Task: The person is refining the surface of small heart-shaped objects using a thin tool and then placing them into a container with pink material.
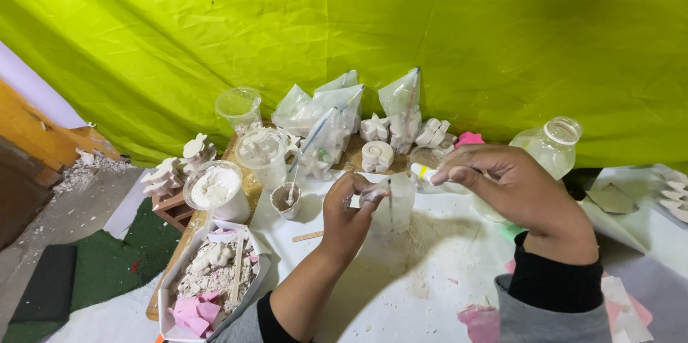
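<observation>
1. Clear plastic, thin and crinkled: a small bag [393, 203] pinched at its upper edge by the left hand [346, 215], thumb and forefinger pressed together on it, just above the white, powder-dusted table [401, 286].
2. Held in the right hand [512, 185], fingers curled around it, a small white bottle [423, 172] with a yellow band, tipped sideways, nozzle pointing toward the bag's mouth (touching or not, cannot tell).
3. Inside the bag, a thin dark stick, upright.
4. Left of the left hand: a small paper cup [286, 199] with a stick in it, and a clear bowl of white powder [215, 189].
5. Nearer the lower left corner, a white tray [209, 282] of plaster crumbs, pink scraps and a wooden stick.
6. Flat on the table just beside the left wrist, a short wooden stick [307, 236].
7. Behind the hands, against the yellow-green cloth [401, 27]: clear bags [324, 117], white plaster shapes [378, 155], a clear cup [239, 106].
8. Far right, behind the right hand, a clear glass bottle [555, 144], lidless, leaning.
</observation>
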